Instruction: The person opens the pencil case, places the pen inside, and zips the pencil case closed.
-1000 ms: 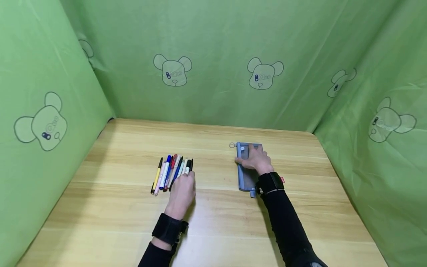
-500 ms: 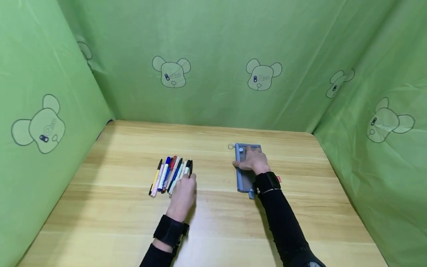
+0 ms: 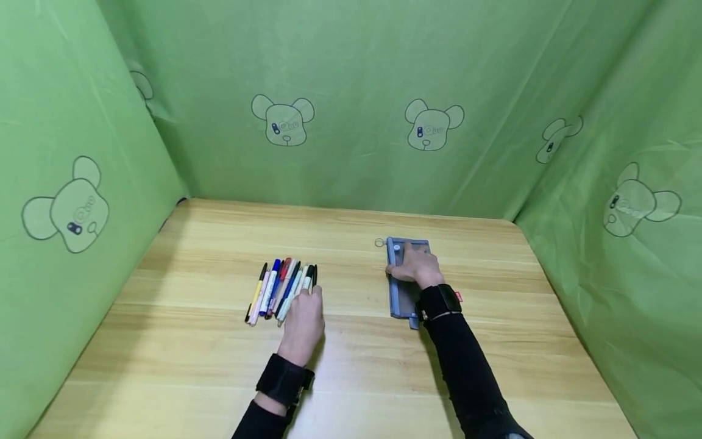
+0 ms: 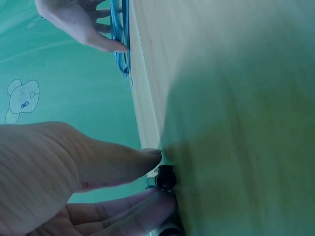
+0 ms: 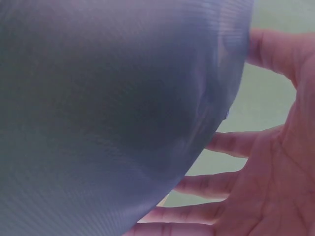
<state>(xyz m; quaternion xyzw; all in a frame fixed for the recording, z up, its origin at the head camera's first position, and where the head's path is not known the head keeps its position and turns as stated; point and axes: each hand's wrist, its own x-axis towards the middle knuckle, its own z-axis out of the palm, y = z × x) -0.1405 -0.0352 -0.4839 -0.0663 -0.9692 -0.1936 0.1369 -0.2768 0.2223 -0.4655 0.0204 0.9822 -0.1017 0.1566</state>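
Note:
A row of pens and markers (image 3: 269, 292) in several colours lies side by side on the table. My left hand (image 3: 304, 320) is at the row's right end, its thumb and fingers bent around a black pen (image 4: 166, 177), pinching it low at the tabletop. The fingertips are partly hidden in the head view. A flat blue-grey zip pouch (image 3: 406, 299) with a see-through mesh face lies to the right. My right hand (image 3: 419, 265) rests on it with fingers spread and straight, the thumb at its left edge. Mesh fills much of the right wrist view, hiding those fingertips.
A pale wood-grain table (image 3: 351, 378) carries everything. Green cloth (image 3: 351, 61) printed with bear heads walls the back and both sides. A small ring (image 3: 379, 242) hangs off the pouch's upper left corner, and a tab (image 3: 414, 323) sticks out at its lower end.
My left hand has shifted slightly down and right at the pens' right end; the right-hand pens lie a little differently. My right hand stays on the pouch.

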